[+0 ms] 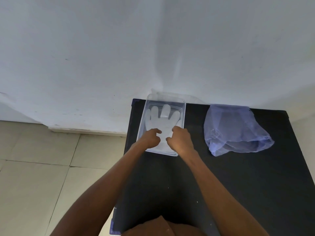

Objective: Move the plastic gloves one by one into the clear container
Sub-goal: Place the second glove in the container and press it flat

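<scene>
Glove lies flat in clear container on counter | left hand, right hand: fingers curled, pressing cuff end, apparently smoothing it; a clamped hold cannot be told | blue bag well right, likely the glove supply.

table: matte black, few white specks, purple edge trim | container: clear, colourless | glove: translucent milky white, plain | bag: translucent pale blue-violet | wall: white, faint scuffs | floor: beige tiles, dark grout lines
</scene>
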